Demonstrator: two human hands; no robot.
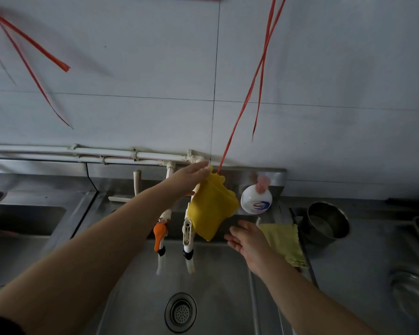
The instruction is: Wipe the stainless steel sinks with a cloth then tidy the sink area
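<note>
A yellow cloth hangs above the back of the stainless steel sink, close to a red string that comes down the wall. My left hand pinches the cloth's top corner. Below the cloth and a little to its right, my right hand is held open, palm up, touching nothing. A second, paler yellow cloth lies flat on the sink's right rim.
Two taps, one with an orange handle and one white, hang over the basin with its drain. A soap pump bottle stands at the back. A steel pot sits right. Another basin lies left.
</note>
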